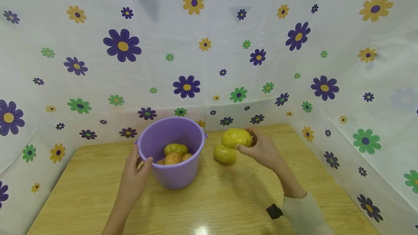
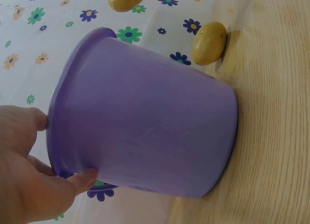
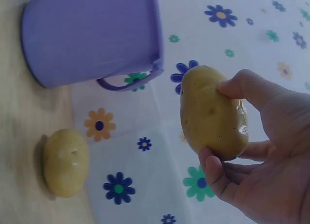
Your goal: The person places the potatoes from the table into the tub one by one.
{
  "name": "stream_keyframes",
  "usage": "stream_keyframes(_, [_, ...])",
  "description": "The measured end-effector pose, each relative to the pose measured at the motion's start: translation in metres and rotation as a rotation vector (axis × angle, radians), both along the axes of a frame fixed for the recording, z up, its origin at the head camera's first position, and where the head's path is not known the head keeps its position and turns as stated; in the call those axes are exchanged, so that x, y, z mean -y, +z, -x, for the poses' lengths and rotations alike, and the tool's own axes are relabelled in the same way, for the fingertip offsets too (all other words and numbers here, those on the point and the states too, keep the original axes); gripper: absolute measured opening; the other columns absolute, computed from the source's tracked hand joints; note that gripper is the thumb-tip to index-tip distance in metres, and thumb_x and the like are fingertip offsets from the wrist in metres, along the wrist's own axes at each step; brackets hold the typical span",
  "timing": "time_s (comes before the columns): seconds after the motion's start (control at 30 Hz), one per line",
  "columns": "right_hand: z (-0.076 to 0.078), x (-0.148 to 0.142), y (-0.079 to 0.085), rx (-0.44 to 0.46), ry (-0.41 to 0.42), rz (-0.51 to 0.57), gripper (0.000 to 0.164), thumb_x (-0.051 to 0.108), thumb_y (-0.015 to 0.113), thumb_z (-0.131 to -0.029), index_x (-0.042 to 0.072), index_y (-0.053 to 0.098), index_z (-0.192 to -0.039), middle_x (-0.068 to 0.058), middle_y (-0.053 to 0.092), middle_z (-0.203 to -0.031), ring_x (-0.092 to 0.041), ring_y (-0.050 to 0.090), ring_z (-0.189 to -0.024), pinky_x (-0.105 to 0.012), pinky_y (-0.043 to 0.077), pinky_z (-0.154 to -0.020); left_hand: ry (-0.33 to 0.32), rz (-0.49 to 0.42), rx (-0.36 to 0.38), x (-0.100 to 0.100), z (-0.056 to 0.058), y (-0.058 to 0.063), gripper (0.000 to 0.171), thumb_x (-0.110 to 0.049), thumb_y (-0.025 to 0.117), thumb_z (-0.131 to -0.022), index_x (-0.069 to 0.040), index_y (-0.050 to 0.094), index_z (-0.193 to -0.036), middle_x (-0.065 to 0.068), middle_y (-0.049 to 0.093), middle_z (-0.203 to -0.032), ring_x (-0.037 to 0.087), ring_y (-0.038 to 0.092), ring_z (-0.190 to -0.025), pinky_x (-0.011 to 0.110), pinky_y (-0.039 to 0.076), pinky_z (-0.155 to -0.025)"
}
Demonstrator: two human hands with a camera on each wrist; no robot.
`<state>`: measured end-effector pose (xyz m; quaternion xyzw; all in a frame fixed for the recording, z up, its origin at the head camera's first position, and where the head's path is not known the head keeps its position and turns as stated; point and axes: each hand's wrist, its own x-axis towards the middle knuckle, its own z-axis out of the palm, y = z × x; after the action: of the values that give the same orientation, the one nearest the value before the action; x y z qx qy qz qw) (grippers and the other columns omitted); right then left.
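Note:
A purple bucket stands upright on the table with several potatoes inside, some brown and one yellower. At its left rim my left hand grips the edge, fingertips against the outer wall in the left wrist view. My right hand holds a smooth yellow potato between thumb and fingers, raised to the right of the bucket. Below it, a second yellow potato lies on the tabletop; the right wrist view shows this loose potato beside the bucket.
The wooden table meets a white flower-printed sheet along its back and sides. The bucket's purple handle hangs at the far side. A small black object sits by the right sleeve.

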<state>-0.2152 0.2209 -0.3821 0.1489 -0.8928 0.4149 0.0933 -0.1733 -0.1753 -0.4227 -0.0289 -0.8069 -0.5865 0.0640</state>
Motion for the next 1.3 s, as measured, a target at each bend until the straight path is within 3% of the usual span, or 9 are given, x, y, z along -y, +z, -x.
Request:
stream_keyframes(0.23, [0.005,-0.003,0.025,0.012,0.001,0.004,0.056,0.021,0.08,-0.09,-0.002,0.054,-0.134,-0.017,0.065,-0.113,-0.025,0.063,-0.089,-0.032,0.06,-0.078,-0.001,-0.005,-0.018,-0.001,0.001,0.0,0.079,-0.026,0.054,-0.109,-0.007,0.003,-0.166,0.019,0.004,-0.17,0.043,0.022,-0.153,0.032,0.036,-0.116])
stream_keyframes(0.47, [0.007,-0.003,0.038,0.002,0.009,0.013,0.056,0.023,0.078,-0.092,-0.002,0.054,-0.135,-0.018,0.065,-0.116,-0.027,0.064,-0.091,-0.035,0.06,-0.082,-0.001,-0.01,-0.019,-0.001,0.001,0.0,0.078,-0.024,0.054,-0.109,-0.007,0.003,-0.166,0.02,0.005,-0.17,0.042,0.022,-0.153,0.031,0.036,-0.116])
stream_keyframes(1.1, [0.014,0.019,0.04,0.006,-0.035,-0.033,0.062,0.03,0.08,-0.089,0.0,0.056,-0.138,-0.016,0.068,-0.116,-0.026,0.065,-0.092,-0.034,0.058,-0.078,-0.003,0.001,-0.03,0.0,0.0,0.0,0.078,-0.024,0.054,-0.109,-0.006,0.003,-0.166,0.02,0.004,-0.17,0.043,0.022,-0.153,0.035,0.036,-0.117])
stream_keyframes(1.3, [0.02,0.032,0.039,0.025,0.001,-0.007,0.061,0.031,0.08,-0.088,0.002,0.057,-0.136,-0.013,0.068,-0.113,-0.024,0.063,-0.09,-0.033,0.057,-0.076,-0.009,-0.01,-0.039,0.0,0.0,0.0,0.078,-0.024,0.054,-0.109,-0.007,0.003,-0.166,0.02,0.004,-0.17,0.043,0.022,-0.153,0.034,0.036,-0.117])
